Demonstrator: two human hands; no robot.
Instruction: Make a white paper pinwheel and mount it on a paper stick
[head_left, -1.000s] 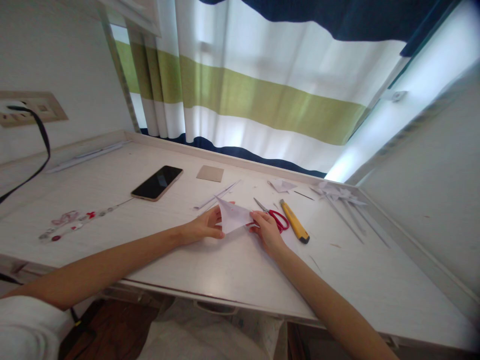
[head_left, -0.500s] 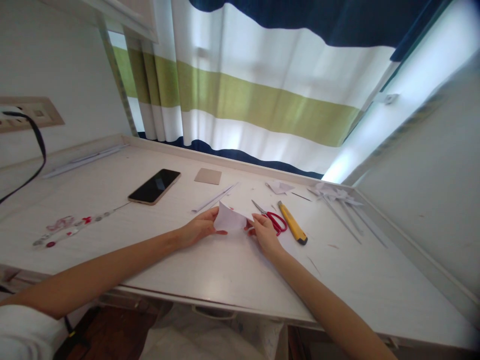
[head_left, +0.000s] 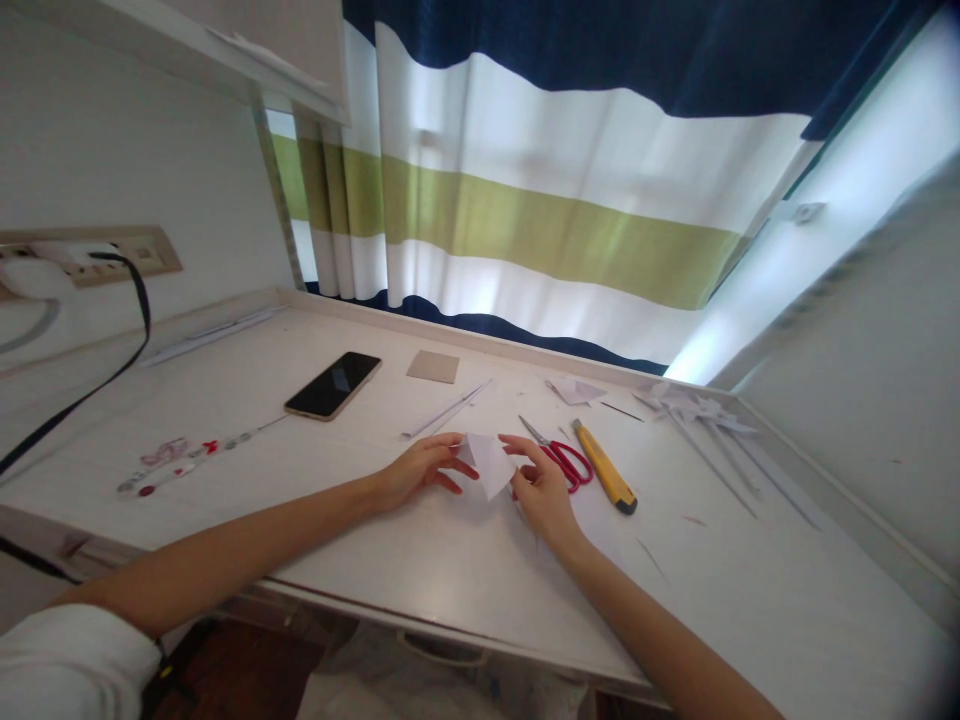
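A small piece of folded white paper [head_left: 491, 465] is held just above the desk between both hands, its pointed corner facing toward me. My left hand [head_left: 421, 472] pinches its left upper edge, the other fingers loosely curled. On the opposite side, my right hand [head_left: 541, 490] grips the right edge with bent fingers. Red-handled scissors [head_left: 574, 468] lie beside my right hand, points away from me. To their right rests a yellow box cutter [head_left: 604, 468]. Beyond my left hand is a narrow folded paper strip [head_left: 448, 408]. Part of a white sheet [head_left: 596, 525] shows under my right wrist.
A black phone [head_left: 335, 385], a beige square card [head_left: 433, 366] and a beaded string [head_left: 184, 458] lie on the left half of the white desk [head_left: 390, 560]. Folded paper [head_left: 577, 391] and paper flowers with long stems [head_left: 701, 415] are at the back right.
The paper has turned and now shows a downward point with slanting folded faces. Both hands have shifted their hold on it. The whole view has moved slightly, so things appear lower and further right.
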